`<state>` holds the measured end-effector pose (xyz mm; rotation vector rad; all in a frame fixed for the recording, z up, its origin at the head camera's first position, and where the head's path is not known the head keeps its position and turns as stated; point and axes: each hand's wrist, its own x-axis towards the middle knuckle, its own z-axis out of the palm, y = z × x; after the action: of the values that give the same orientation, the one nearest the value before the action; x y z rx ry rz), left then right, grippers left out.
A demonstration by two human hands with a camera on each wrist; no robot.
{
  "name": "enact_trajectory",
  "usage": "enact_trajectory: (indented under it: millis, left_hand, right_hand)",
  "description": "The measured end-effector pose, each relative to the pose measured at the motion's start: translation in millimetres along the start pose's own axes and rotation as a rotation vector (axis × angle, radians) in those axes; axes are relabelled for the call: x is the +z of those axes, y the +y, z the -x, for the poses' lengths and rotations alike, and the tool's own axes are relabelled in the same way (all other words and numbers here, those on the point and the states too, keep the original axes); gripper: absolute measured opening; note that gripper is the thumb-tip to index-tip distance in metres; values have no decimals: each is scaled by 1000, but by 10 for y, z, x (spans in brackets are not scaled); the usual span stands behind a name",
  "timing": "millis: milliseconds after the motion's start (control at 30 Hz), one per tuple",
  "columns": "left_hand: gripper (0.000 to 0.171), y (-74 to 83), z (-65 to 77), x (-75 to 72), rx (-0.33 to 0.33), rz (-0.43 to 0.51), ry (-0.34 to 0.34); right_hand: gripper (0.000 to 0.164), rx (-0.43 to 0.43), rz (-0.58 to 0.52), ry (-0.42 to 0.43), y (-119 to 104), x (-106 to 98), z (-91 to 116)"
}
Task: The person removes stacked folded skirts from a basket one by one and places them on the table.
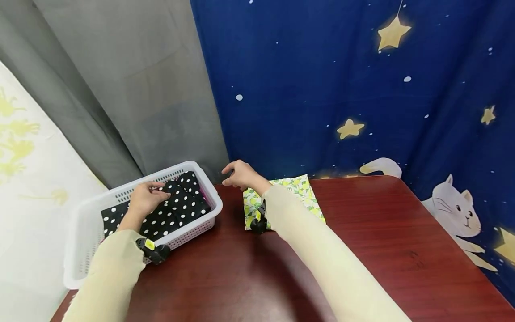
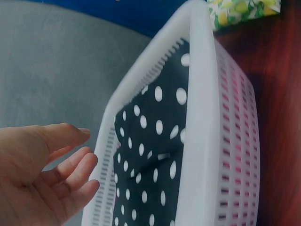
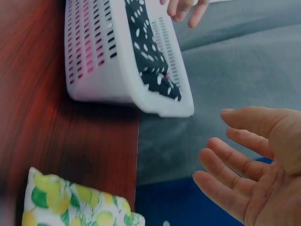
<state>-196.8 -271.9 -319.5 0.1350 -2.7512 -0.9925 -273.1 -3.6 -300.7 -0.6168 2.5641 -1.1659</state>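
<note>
A white plastic basket [image 1: 215, 206] stands at the left of the table with black cloth with white dots [image 1: 183, 201] lying inside it. Above this cloth hovers my left hand [image 1: 145, 199], its fingers loosely bent and holding nothing; the left wrist view shows the hand [image 2: 61, 174] apart from the cloth. My right hand [image 1: 241, 174] is in the air between the basket and a folded lemon-print cloth [image 1: 299, 188], nearest to that cloth. In the right wrist view its fingers [image 3: 230, 160] are spread and nothing lies between them. My right forearm covers part of the lemon-print cloth.
The dark red wooden table [image 1: 382, 241] extends to the right. A grey curtain [image 1: 161, 89] and a blue star-print curtain [image 1: 306, 89] hang right behind its back edge. A white surface with yellow print [image 1: 32, 201] borders the basket at the left.
</note>
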Motion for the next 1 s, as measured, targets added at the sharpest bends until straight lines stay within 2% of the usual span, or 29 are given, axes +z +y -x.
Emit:
enact_trajectory:
  millis: [167,367,500,733,867,1000]
  left_hand:
    - [39,-166,66,-78,-19,-16,17]
    - [42,-360,149,-166,-106,-49,17]
    - [43,-495,206,-231,-139,-76,23]
    - [44,-646,329,-360,-172,-105,38]
    - [46,-740,392,-432,-209,-93,14]
    - [49,-854,450,-483,-258,-49,-36]
  right_hand:
    - [36,-13,27,-1,-161,101,-47]
    - [37,-37,37,-18,-294,272,-109]
    - [38,-50,47,-36,-342,379,-153]
    - [38,-6,-5,-53,-355,522,-217]
    - [38,16,-22,-75,-363,598,-244]
    - [37,8,9,-86,-388,679,-249]
